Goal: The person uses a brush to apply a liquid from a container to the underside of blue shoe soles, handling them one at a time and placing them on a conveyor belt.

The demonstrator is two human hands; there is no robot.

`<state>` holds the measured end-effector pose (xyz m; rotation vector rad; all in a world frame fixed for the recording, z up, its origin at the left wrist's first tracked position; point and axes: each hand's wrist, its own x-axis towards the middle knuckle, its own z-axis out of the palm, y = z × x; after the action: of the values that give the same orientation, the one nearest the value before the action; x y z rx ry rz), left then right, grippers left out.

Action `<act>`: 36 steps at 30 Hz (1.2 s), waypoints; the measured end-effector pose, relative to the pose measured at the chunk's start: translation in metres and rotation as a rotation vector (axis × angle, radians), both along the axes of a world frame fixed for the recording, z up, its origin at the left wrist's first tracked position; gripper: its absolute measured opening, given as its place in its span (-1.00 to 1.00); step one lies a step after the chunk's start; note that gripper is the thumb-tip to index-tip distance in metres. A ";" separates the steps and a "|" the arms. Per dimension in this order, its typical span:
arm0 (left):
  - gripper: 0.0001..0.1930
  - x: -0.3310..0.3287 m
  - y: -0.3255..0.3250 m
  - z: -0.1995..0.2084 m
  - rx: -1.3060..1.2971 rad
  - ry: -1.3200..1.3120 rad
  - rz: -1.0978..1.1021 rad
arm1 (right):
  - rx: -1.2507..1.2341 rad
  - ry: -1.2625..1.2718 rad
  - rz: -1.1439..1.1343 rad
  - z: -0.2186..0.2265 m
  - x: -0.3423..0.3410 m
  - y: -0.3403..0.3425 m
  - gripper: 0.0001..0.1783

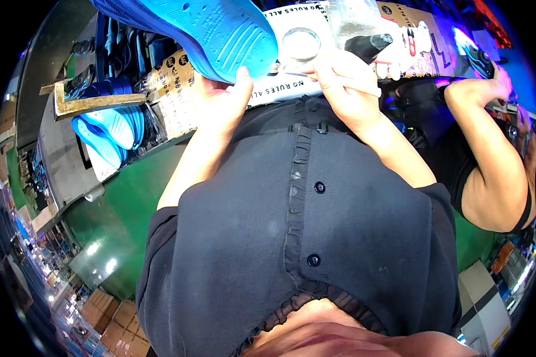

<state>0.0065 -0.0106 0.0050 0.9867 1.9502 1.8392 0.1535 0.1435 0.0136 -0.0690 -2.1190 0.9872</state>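
A bright blue shoe sole point(223, 38) with grooves across its surface is raised at the top of the head view. My left hand point(220, 104) grips its lower end, thumb on the near face and the other fingers mostly hidden. To the right, my right hand point(354, 92) is held with fingers pinched, just below a small round pot point(301, 44) with whitish contents. A thin pale piece seems to stick out from those fingertips, too small to name. Beyond the fingers lies a dark, pointed object point(368, 47).
Printed cardboard point(170, 89) covers the worktop. More blue soles point(110, 134) lie at the left, beside a tan bar-like frame point(98, 106). Small white and red items point(412, 43) stand at the right. Another person's arm point(488, 143) reaches in at the far right.
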 end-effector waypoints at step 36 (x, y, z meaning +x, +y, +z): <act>-0.58 0.000 0.000 -0.010 -0.006 0.216 -0.023 | 0.047 -0.003 -0.041 -0.002 0.004 0.001 -0.86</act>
<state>0.0063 -0.0108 -0.0051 1.2465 2.0536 1.7771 0.1571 0.1446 0.0112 -0.0902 -2.1339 0.9131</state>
